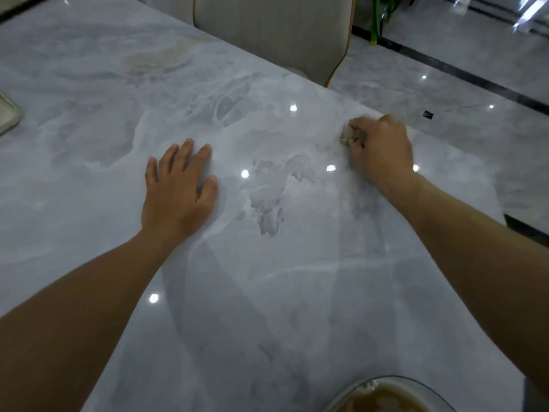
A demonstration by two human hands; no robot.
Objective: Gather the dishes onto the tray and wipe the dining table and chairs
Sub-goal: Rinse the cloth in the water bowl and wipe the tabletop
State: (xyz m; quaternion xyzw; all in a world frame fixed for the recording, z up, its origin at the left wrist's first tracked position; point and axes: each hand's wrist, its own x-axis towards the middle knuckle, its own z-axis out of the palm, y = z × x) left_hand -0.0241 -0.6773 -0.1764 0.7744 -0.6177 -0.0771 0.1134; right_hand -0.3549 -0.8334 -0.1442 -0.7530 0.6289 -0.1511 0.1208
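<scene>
Cloth (352, 137) bunched under right hand's (381, 147) curled fingers (356, 124) on table (267, 292).

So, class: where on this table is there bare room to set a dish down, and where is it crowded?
Free: the far stretch of table between the tray corner at left and the chair; also the middle, between the left hand and the dish at the near edge. Crowded: the right edge, where the right hand grips a cloth.
</scene>
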